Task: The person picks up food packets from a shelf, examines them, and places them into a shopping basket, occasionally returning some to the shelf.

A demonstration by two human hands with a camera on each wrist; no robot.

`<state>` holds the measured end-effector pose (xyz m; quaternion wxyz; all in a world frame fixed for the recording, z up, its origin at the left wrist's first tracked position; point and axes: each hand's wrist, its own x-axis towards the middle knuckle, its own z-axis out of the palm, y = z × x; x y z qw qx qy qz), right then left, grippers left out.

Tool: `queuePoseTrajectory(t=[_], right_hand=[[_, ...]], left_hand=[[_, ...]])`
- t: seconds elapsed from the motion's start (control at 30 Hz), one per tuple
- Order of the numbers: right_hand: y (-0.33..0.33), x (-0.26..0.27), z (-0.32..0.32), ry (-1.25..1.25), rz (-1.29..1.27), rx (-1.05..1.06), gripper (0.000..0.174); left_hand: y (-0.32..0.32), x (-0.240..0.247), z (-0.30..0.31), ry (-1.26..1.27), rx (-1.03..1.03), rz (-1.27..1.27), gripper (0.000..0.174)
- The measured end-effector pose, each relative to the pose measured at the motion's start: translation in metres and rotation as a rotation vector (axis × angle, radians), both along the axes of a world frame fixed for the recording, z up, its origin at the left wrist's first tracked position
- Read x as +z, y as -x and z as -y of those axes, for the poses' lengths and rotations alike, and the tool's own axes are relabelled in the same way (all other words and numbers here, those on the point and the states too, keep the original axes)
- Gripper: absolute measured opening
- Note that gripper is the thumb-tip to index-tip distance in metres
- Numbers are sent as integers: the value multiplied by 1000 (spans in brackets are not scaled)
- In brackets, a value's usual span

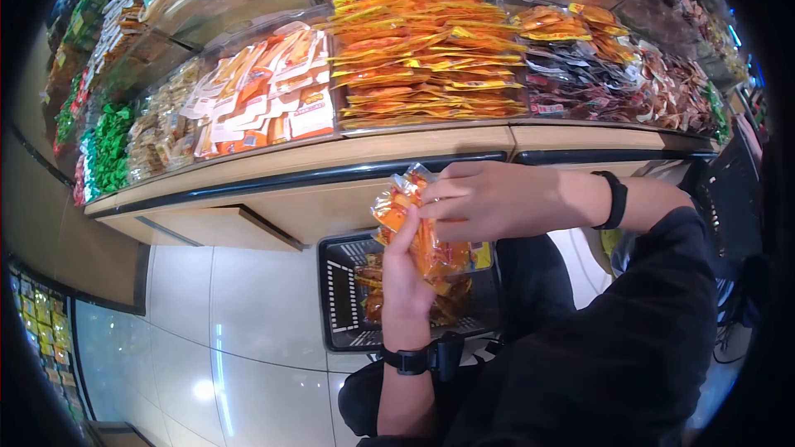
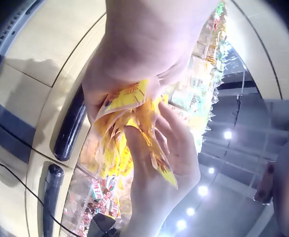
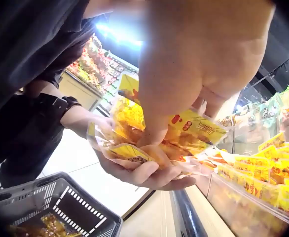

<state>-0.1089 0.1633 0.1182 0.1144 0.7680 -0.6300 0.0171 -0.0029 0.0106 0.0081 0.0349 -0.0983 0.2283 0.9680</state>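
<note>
Orange snack packets (image 1: 431, 255) sit bunched above the black shopping basket (image 1: 339, 298). Left hand (image 1: 404, 281) grips them from below; right hand (image 1: 489, 199) clamps the top. Probable step: gathering. Next move requires steady lowering.

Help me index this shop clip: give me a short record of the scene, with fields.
setting: shop aisle beside display bins stacked with packaged snacks
left hand: grips a bunch of orange snack packets from below
right hand: fingers curled over the top of the same bunch
basket: black, below the hands, with similar packets inside
floor: pale glossy tiles
</note>
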Motion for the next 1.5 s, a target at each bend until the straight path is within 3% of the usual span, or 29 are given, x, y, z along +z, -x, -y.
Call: queuePoseTrajectory(t=[0.17,0.23,0.3,0.37,0.43,0.67,0.9,1.2,1.3,1.5], right_hand=[[-2,-14,-2,194,-119,82,20],[2,-13,-7,185,-86,93,29],[8,-14,-17,505,134,-142,33],[27,8,-28,587,222,-389,31],[43,33,-38,607,20,-576,20],[77,29,-42,240,-226,-572,10],[64,36,-36,205,-111,-604,8],[68,56,-36,112,-252,-699,11],[77,48,-36,31,-226,-690,11],[90,29,-26,98,-297,-644,12]], left_hand=[[1,2,-3,-11,9,33,42],[0,12,-4,11,49,90,47],[4,3,2,-98,21,65,50],[7,-3,5,-117,53,-140,51],[7,-5,5,-133,79,-112,50],[9,1,-1,-72,86,-10,46],[12,-1,-2,-145,48,-82,44],[14,1,-4,-129,27,-91,45],[14,-2,-5,-111,42,-56,45],[12,-8,0,-99,49,-77,45]])
